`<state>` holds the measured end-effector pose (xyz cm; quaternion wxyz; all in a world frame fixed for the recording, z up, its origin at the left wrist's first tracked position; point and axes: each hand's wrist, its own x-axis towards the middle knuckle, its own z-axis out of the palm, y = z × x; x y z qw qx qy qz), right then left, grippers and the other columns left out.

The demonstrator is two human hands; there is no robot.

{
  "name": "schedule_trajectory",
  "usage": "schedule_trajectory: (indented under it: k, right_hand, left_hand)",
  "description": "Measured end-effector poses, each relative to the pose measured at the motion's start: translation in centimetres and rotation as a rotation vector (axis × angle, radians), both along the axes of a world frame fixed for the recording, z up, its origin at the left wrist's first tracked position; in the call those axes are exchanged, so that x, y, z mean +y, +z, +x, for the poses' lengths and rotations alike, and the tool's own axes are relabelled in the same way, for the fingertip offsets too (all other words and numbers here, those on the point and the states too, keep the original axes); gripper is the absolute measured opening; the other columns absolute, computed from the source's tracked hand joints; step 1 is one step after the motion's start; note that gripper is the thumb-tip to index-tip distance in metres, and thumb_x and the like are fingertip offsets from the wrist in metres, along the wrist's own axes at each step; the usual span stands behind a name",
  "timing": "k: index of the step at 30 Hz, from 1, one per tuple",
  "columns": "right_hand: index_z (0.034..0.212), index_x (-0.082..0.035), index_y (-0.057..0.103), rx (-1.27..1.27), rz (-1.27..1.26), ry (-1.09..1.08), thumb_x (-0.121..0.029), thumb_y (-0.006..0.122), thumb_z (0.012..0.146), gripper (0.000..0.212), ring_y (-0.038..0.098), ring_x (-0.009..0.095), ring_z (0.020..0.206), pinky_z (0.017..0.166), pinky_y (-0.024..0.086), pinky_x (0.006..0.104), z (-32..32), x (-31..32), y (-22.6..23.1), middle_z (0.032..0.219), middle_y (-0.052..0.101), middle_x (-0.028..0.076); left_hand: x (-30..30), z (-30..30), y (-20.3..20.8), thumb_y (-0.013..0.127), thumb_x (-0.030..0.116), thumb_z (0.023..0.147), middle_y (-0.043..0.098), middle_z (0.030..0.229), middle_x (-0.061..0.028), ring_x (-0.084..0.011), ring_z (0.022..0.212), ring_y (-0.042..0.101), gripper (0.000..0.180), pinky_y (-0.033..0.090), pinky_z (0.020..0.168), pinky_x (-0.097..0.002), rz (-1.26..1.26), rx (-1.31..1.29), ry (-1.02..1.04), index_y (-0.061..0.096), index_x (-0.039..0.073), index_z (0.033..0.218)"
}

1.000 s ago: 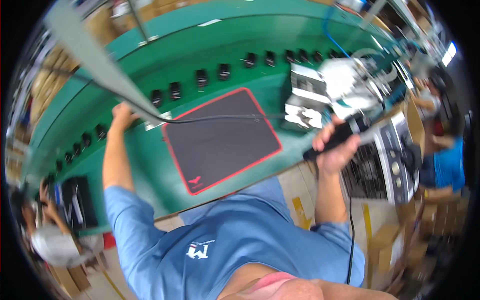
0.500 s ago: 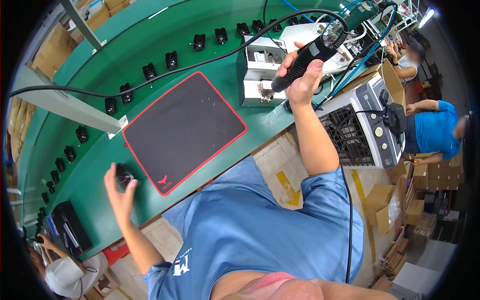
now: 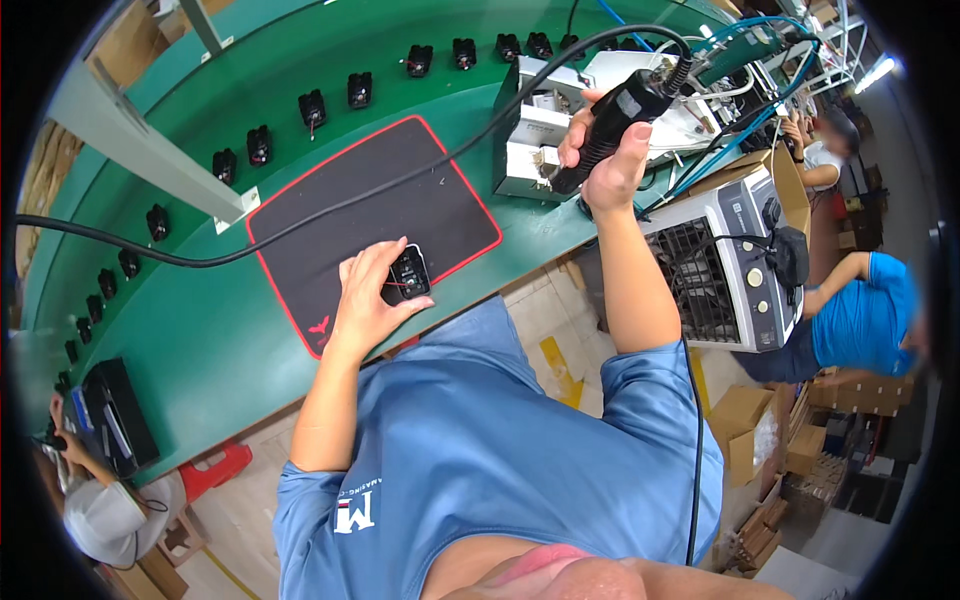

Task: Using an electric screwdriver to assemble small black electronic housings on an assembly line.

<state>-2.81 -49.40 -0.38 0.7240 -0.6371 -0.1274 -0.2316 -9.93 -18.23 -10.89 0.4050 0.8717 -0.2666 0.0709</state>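
On the dark mat with a red border (image 3: 340, 200), my left hand (image 3: 365, 300) is closed round the sides of a small black plastic housing (image 3: 410, 275). The housing's inner side faces up, with a thin red wire at its left. My right hand (image 3: 612, 165) grips a black electric screwdriver (image 3: 628, 112), raised at the right beyond the mat. Its tip points down and left, over a white metal box fixture (image 3: 528, 140), apart from the housing. A thick black cable (image 3: 330, 210) passes across the view above the mat.
Several similar black housings (image 3: 312, 108) stand in a curved row on the green bench. A metal post (image 3: 150, 140) rises at the mat's left. At the right stands a grey air cooler (image 3: 725, 260), with a person in blue (image 3: 870, 310) past it. Another person (image 3: 100, 520) sits at lower left.
My left hand has brought the black housing from the green bench at the left onto the mat. My right hand still holds the screwdriver in nearly the same place.
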Motion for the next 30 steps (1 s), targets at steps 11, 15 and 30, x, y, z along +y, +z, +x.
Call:
schedule_trajectory:
  k: [11,15,30]
  right_hand:
    - [0.126,-0.001,0.047,0.047,0.265,0.351,-0.088,0.04,0.079,0.099,0.055,0.015,0.056,0.054,0.05,0.0313,-6.7,13.4,-1.5,0.076,0.054,0.008]
    - [0.125,-0.001,0.046,0.038,0.221,0.338,-0.087,0.041,0.079,0.097,0.055,0.015,0.056,0.054,0.05,0.0305,-6.3,13.9,-2.9,0.075,0.053,0.008]
    - [0.123,-0.001,0.045,0.086,0.185,0.331,-0.086,0.046,0.078,0.096,0.056,0.014,0.058,0.056,0.05,0.0302,-6.3,13.9,-3.5,0.077,0.053,0.007]
  left_hand:
    - [0.1,0.2,0.2,0.091,0.033,0.057,0.061,0.12,-0.0093,-0.0257,0.109,0.058,0.085,0.037,0.092,-0.0379,-0.04,-0.054,-0.014,0.057,0.01,0.131]
    - [0.2,0.1,-0.2,0.091,0.034,0.056,0.062,0.119,-0.0091,-0.0252,0.108,0.058,0.085,0.037,0.091,-0.0374,-0.045,-0.049,-0.007,0.057,0.01,0.131]
    - [0.1,0.0,0.0,0.091,0.033,0.058,0.062,0.119,-0.0095,-0.0251,0.11,0.058,0.084,0.037,0.091,-0.0373,-0.05,-0.022,0.0,0.057,0.01,0.131]
